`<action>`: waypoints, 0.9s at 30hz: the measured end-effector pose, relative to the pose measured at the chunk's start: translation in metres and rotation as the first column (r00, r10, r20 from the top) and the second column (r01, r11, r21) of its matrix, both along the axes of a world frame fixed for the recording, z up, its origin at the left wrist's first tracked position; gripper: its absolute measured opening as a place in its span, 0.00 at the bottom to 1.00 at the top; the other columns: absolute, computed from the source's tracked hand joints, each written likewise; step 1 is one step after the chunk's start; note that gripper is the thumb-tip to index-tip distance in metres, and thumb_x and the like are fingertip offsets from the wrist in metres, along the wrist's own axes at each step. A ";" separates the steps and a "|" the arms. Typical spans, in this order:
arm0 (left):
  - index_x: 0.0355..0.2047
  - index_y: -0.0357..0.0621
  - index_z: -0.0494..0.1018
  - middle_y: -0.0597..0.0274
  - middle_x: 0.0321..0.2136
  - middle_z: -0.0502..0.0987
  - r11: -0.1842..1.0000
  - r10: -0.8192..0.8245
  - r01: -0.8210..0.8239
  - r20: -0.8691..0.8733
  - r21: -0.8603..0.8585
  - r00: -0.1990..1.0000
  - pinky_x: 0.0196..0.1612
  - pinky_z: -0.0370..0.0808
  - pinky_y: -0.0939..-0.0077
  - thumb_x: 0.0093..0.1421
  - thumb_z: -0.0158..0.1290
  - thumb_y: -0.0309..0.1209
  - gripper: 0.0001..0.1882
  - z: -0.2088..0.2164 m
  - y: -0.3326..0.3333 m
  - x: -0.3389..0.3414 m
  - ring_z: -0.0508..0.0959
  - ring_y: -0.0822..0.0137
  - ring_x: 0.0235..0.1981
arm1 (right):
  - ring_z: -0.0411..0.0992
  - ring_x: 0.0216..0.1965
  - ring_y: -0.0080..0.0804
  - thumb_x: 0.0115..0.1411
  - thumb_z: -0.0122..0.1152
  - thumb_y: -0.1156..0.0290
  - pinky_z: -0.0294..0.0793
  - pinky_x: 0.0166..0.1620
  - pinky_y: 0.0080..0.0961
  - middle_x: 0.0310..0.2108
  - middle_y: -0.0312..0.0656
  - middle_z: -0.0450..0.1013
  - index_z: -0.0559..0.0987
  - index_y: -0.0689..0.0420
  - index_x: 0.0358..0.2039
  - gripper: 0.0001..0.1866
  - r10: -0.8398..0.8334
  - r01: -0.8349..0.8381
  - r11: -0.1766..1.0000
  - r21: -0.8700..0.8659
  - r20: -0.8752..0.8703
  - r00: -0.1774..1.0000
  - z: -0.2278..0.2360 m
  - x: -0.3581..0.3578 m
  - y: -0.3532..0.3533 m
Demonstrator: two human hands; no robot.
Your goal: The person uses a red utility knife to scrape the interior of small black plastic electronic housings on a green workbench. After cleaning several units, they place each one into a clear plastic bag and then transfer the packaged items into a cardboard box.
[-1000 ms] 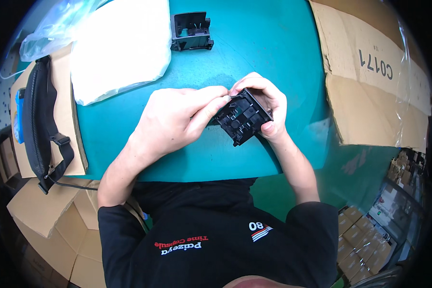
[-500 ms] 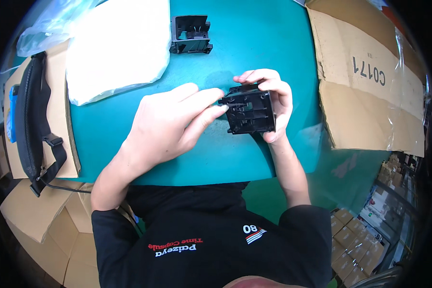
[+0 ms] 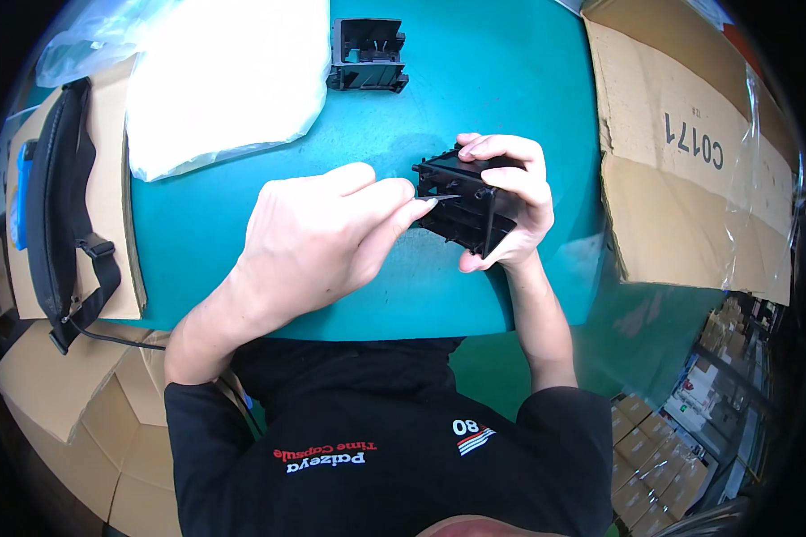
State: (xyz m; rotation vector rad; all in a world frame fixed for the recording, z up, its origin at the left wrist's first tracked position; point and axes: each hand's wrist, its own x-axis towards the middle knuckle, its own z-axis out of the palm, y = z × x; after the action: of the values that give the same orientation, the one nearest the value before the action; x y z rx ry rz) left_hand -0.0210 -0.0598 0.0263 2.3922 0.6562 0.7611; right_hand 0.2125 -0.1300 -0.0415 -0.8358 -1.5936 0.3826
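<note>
My right hand is closed round a black plastic housing, an open, frame-like part with pegs and ribs, held tilted above the green table. Its fingers lie over the far and right sides, with the thumb at the near edge. From the left, my left hand pinches a thin pointed metal tool between thumb and forefinger. The tool's tip lies over the housing's left part; whether it touches is hard to tell. Most of the tool is hidden inside the left hand. A similar black housing rests farther back on the table.
A white plastic bag lies at the back left of the green table. Beside it, a black padded strap sits on cardboard. A large cardboard box stands on the right, and an open carton is below left.
My right hand has turned and tilted the housing, so another side shows. The pointed tool in my left hand is now plainly visible against it. My left hand has stayed nearly in place.
</note>
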 end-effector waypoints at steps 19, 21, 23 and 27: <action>0.40 0.48 0.80 0.68 0.23 0.67 0.901 0.064 0.049 -0.245 0.431 0.967 0.22 0.68 0.73 0.56 0.64 0.36 0.12 0.000 -0.009 -0.002 0.72 0.69 0.21 | 0.76 0.44 0.40 0.35 0.86 0.48 0.79 0.48 0.39 0.43 0.44 0.76 0.83 0.59 0.46 0.40 -0.096 0.101 0.995 -0.004 0.246 0.965 0.012 -0.002 -0.005; 0.39 0.49 0.80 0.68 0.23 0.66 0.876 0.100 0.040 -0.262 0.481 0.960 0.22 0.67 0.74 0.56 0.63 0.37 0.12 -0.004 -0.011 -0.002 0.70 0.70 0.21 | 0.76 0.44 0.40 0.35 0.86 0.48 0.79 0.48 0.38 0.42 0.43 0.76 0.84 0.58 0.46 0.40 -0.128 0.128 0.992 0.016 0.289 0.949 0.014 -0.002 -0.005; 0.38 0.49 0.80 0.68 0.23 0.66 0.862 0.123 0.023 -0.253 0.507 0.960 0.23 0.66 0.74 0.56 0.63 0.37 0.11 -0.006 -0.011 -0.002 0.69 0.70 0.21 | 0.76 0.43 0.40 0.35 0.86 0.48 0.78 0.47 0.38 0.41 0.42 0.77 0.84 0.58 0.45 0.40 -0.148 0.140 0.989 0.049 0.319 0.936 0.016 -0.003 -0.005; 0.39 0.48 0.82 0.67 0.23 0.68 0.883 0.134 -0.058 -0.132 0.465 0.982 0.23 0.67 0.73 0.55 0.66 0.35 0.12 -0.009 -0.003 0.000 0.70 0.69 0.21 | 0.75 0.45 0.40 0.33 0.85 0.43 0.77 0.50 0.37 0.41 0.43 0.76 0.81 0.62 0.47 0.45 -0.195 0.187 0.981 0.055 0.290 0.937 0.015 0.003 -0.006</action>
State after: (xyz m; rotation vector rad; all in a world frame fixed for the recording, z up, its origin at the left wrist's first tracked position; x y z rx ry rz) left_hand -0.0213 -0.0630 0.0172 2.8987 0.7279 0.8470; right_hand 0.2156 -0.1359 -0.0262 -1.0556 -1.7672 0.0983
